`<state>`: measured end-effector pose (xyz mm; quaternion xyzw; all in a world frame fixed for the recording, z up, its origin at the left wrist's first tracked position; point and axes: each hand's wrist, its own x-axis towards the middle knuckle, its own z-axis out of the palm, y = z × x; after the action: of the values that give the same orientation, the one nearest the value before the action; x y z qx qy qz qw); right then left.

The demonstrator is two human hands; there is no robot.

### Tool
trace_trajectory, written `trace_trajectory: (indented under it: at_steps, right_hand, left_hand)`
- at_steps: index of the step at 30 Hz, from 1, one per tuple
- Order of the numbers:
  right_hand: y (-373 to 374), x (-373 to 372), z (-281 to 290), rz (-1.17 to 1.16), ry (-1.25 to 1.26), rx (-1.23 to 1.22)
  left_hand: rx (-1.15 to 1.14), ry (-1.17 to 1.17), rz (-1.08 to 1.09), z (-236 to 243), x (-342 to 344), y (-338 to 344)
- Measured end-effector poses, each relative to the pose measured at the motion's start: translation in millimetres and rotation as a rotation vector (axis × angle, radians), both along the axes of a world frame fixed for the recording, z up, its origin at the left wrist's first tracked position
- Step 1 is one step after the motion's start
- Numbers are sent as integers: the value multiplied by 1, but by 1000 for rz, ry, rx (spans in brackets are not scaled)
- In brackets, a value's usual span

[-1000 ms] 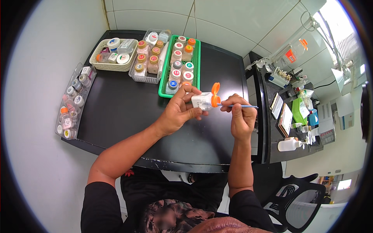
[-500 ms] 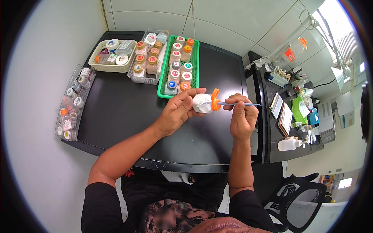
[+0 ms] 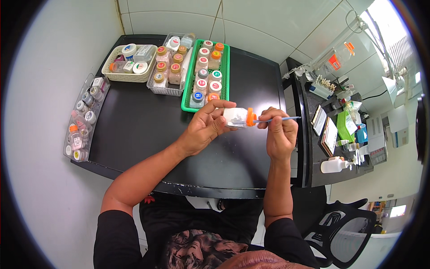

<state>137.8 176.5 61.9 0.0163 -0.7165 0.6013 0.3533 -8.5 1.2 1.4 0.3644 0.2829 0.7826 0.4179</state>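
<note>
My left hand is closed around the base of a small clear jar with white powder inside. The jar lies tilted on its side above the table, its orange flip-top cap toward the right. Between the pinched fingers of my right hand is a thin blue stick. Its left end passes through the orange cap into the jar; the tip is blurred by the clear wall and powder.
Past the hands on the black table stands a green basket of capped jars. Beside it are a clear basket and a cream basket. A clear tray of jars lies at left. A side counter holds a white pump bottle.
The jar has turned in my left hand, so its cap lid no longer sticks up as before and the powder lies differently. The stick has shifted slightly, its outer end a little higher.
</note>
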Motion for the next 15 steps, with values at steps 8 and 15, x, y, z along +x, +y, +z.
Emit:
trace_trajectory:
  at_steps: [8, 15]
  right_hand:
    - [-4, 0, 3, -41, 39, -2]
    - [-5, 2, 4, -119, 38, 72]
  left_hand:
    - [-48, 60, -39, -4, -6, -2]
    - [-75, 25, 18, -2, -2, 0]
